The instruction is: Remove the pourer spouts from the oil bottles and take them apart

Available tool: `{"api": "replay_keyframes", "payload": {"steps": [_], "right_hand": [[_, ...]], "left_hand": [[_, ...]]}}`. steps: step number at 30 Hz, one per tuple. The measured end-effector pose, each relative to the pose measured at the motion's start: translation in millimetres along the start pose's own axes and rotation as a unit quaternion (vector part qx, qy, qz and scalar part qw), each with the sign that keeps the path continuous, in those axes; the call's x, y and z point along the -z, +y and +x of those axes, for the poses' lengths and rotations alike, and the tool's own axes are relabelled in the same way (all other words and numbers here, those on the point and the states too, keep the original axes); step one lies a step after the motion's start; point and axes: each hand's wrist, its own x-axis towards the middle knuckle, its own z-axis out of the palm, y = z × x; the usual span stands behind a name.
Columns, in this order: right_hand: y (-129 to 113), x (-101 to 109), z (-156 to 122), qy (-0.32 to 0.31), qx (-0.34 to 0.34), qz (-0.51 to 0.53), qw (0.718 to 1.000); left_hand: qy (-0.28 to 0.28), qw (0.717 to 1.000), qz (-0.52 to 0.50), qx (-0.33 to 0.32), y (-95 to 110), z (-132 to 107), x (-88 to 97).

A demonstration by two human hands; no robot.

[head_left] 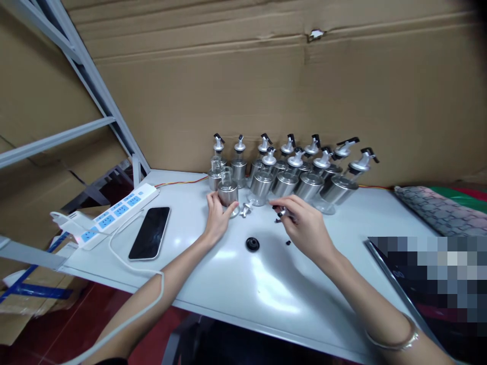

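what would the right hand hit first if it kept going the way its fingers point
Probably the small metal spout piece lying on the table, just ahead of the right hand; past it stands the open bottle under the left hand.

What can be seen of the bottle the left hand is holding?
The bottle is a small clear glass one with a shiny metal sleeve round its lower body. Its neck is open, with no spout cap, unlike the capped bottles lined up behind it. It stands upright on the white table, in front of that row. The left hand wraps its base from the left; nothing else clearly touches it.
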Motion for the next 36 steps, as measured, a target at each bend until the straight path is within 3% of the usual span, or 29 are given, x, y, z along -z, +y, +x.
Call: {"api": "replay_keyframes", "payload": {"steps": [9, 18, 26, 29, 33, 36], "right_hand": [[19.1, 10.4, -21.0, 0.011, -0.042, 0.001, 0.999], [21.6, 10.9, -22.9, 0.018, -0.061, 0.004, 0.998], [38.6, 10.0, -25.5, -0.041, -0.133, 0.005, 0.99], [49.1, 8.2, -28.9, -0.106, -0.157, -0.018, 0.982], [61.6, 4.3, -34.3, -0.196, -0.102, -0.04, 0.974], [67.4, 4.7, -35.6, -0.195, -0.091, -0.051, 0.975]], "left_hand": [[0.002, 0.998, 0.049, -0.041, -10.8, -0.8, -4.9], [-0.103, 0.99, 0.051, -0.083, -3.4, 1.4, -1.4], [-0.171, 0.973, 0.068, -0.14, 3.8, -6.3, 1.0], [-0.197, 0.961, 0.095, -0.171, 6.1, -9.0, 1.1], [-0.213, 0.951, 0.125, -0.184, 5.0, -9.4, 0.8], [-0.227, 0.944, 0.15, -0.185, 3.1, -9.2, 0.5]]}}
